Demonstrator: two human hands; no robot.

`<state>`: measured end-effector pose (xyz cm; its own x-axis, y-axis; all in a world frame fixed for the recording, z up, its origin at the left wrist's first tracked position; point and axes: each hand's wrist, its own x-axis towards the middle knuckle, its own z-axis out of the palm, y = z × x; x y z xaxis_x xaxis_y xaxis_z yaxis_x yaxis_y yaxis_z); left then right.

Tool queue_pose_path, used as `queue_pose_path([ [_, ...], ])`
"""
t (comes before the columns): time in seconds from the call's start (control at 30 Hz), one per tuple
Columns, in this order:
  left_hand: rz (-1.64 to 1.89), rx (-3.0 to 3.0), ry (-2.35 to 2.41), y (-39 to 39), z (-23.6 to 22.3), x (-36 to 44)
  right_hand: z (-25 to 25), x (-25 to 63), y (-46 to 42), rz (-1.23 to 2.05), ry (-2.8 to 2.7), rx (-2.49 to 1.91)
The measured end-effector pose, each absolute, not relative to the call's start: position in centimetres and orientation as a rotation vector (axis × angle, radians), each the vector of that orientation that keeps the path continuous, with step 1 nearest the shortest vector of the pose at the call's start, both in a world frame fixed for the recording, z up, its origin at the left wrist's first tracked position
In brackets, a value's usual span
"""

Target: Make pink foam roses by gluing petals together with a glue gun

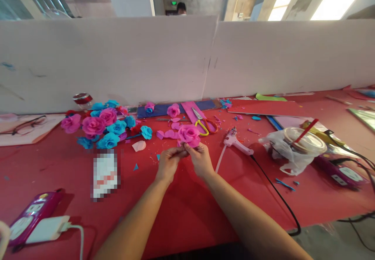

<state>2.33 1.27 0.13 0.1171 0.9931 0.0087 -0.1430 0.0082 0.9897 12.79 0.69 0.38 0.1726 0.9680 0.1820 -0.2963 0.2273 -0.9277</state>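
A pink paper rose (189, 135) is held up over the middle of the red table, its open face turned upward. My left hand (170, 161) is closed at the rose's lower left, fingertips pinched at its base. From the right, my right hand (201, 159) grips the underside of the same rose, thumb against the lower petals. What the fingertips hold beneath the bloom is hidden. Loose pink petals (170, 134) lie just left of the rose. Scissors (205, 124) with yellow and red handles rest behind it, and a pink glue gun (236, 142) lies to the right.
Pink, blue and red paper flowers (108, 125) are heaped at the left. A cup with a red straw (304, 139) stands in a plastic bag at the right. Power strips (341, 172) and cables lie at both sides. A low white partition (117, 56) borders the table's back.
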Motion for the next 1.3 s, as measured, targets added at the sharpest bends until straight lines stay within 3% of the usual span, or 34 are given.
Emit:
queue_pose_path([
  [0.43, 1.19, 1.125, 1.066, 1.3, 0.1, 2.6, -1.0, 13.1, 1.1, 1.005, -1.046, -0.928],
  [0.97, 1.442, 1.996, 1.235, 0.5, 0.6, 1.4, 1.0, 13.2, -0.2, 0.836, -1.225, -0.879],
  [1.3, 1.458, 2.069, 1.253, 0.6, 0.3, 1.0, 1.3, 12.9, -0.6, 0.861, -1.246, -0.875],
])
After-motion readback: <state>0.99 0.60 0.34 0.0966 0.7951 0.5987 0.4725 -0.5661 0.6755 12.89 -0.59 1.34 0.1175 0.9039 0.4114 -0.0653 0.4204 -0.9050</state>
